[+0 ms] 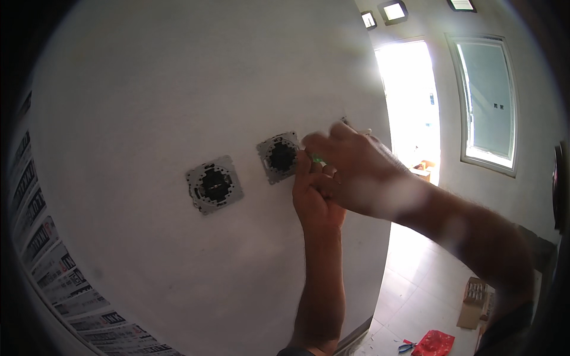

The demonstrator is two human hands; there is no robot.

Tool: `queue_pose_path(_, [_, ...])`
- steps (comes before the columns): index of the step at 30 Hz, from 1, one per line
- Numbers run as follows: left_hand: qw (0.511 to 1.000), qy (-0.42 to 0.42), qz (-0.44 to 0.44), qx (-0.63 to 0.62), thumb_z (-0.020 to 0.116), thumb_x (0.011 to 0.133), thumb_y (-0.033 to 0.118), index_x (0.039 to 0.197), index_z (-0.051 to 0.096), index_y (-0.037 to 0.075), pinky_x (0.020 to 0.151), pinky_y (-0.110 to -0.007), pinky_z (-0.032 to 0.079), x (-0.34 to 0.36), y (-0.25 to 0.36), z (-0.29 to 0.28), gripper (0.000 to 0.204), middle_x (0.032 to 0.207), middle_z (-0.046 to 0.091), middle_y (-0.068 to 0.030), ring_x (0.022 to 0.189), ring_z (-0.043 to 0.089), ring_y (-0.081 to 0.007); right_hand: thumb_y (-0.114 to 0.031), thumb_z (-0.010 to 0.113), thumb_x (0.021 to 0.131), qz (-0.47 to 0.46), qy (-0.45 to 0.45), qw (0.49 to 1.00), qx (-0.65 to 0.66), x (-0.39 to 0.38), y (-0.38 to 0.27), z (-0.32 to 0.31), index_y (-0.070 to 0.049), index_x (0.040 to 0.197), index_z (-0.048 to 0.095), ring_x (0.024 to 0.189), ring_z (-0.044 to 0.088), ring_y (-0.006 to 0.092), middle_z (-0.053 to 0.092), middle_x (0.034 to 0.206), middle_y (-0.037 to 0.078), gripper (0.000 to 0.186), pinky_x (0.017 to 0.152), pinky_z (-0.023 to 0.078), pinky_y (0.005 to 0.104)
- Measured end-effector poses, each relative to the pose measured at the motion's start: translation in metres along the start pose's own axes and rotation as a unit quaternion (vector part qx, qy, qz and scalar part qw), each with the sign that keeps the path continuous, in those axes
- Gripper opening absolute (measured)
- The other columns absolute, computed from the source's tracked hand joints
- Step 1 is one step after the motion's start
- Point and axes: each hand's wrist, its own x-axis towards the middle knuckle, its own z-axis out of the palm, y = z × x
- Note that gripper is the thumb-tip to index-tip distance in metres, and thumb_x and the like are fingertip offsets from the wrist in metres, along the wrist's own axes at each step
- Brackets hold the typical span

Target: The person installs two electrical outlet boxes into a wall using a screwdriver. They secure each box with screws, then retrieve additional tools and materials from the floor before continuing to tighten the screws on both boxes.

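Observation:
My left hand [317,199] is raised against the wall with its fingers curled, just right of a black socket insert with a square metal frame [279,158]. Crossing in front of it, my right hand [359,160] is closed, its fingertips beside the left ones. A small green thing [317,158] shows between the two hands, too little of it visible to name. A second socket insert with a metal frame [215,184] sits on the wall farther left. Behind my right hand, part of another dark fitting [344,120] and a pale tip [365,132] show.
The pale wall [148,107] ends at a corner on the right, beside a bright doorway [409,101] and a window [488,101]. On the tiled floor are pliers [407,346], a red bag [434,344] and an open cardboard box [471,311]. Printed sheets [65,267] line the left edge.

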Motion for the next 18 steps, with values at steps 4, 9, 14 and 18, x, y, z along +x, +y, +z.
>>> queue_pose_path(4, [0.999, -0.018, -0.011, -0.042, 0.051, 0.113, 0.031, 0.123, 0.064, 0.008, 0.050, -0.020, 0.034, 0.004, -0.001, -0.013, 0.028, 0.063, 0.039, 0.0086, 0.055, 0.035, -0.0013, -0.015, 0.069, 0.097, 0.110, -0.058, 0.990, 0.063, 0.005, -0.004, -0.007, -0.003, 0.116, 0.067, 0.096, 0.064, 0.0294, 0.056, 0.105, 0.012, 0.023, 0.084, 0.056, 0.0403])
queue_pose_path(9, [1.000, 0.014, 0.004, 0.021, 0.058, 0.110, 0.029, 0.124, 0.064, 0.005, 0.049, -0.022, 0.028, 0.000, 0.001, -0.015, 0.028, 0.062, 0.033, 0.0087, 0.055, 0.029, -0.0027, -0.014, 0.070, 0.096, -0.065, 0.097, 0.991, -0.070, -0.012, 0.012, 0.020, -0.004, 0.121, 0.068, 0.096, 0.066, 0.0269, 0.058, 0.101, 0.011, 0.027, 0.083, 0.058, 0.0397])
queue_pose_path(14, [0.996, -0.013, 0.024, 0.082, 0.065, 0.106, 0.031, 0.120, 0.067, 0.002, 0.052, -0.024, 0.027, -0.012, 0.008, -0.022, 0.033, 0.064, 0.030, 0.0100, 0.056, 0.028, -0.0031, -0.020, 0.074, 0.095, -0.052, 0.117, 0.991, 0.030, -0.028, 0.006, 0.015, -0.004, 0.117, 0.068, 0.096, 0.068, 0.0252, 0.061, 0.101, 0.012, 0.028, 0.077, 0.059, 0.0389])
queue_pose_path(18, [0.990, -0.034, 0.068, 0.118, 0.067, 0.105, 0.033, 0.119, 0.068, -0.001, 0.054, -0.023, 0.028, -0.017, 0.022, -0.028, 0.036, 0.065, 0.031, 0.0109, 0.058, 0.030, -0.0016, -0.012, 0.076, 0.094, -0.062, 0.136, 0.980, 0.132, -0.030, 0.006, 0.028, -0.005, 0.118, 0.067, 0.082, 0.070, 0.0270, 0.063, 0.096, 0.011, 0.027, 0.071, 0.059, 0.0381])
